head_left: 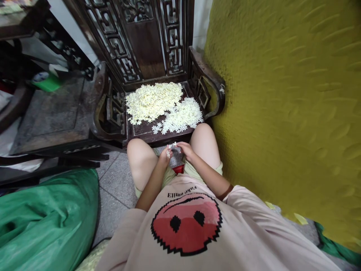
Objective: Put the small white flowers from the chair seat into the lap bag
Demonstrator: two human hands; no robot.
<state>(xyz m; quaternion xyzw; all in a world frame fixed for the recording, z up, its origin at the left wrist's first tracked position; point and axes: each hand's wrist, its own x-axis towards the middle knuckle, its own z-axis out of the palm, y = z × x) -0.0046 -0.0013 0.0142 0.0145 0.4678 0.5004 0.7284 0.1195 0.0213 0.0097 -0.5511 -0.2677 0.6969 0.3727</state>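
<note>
Small white flowers [171,145] are pinched between my two hands, just above my lap. My left hand [165,155] is closed on some of them, and a few pale blossoms show along its fingers. From the other side, my right hand [186,149] pinches a white flower at its fingertips, close to the left hand. Whether a thread joins the flowers is too small to tell. Beyond my knees, a large heap of cream flowers [153,99] and a whiter heap of flowers [183,116] lie on the seat of a dark carved wooden chair [149,60].
A yellow textured sheet [287,94] stands along the right. To the left is a dark wooden side table [53,113] with a green container [46,81] on it. A green fabric bundle [50,218] bulges at the lower left, beside the grey tiled floor [115,184].
</note>
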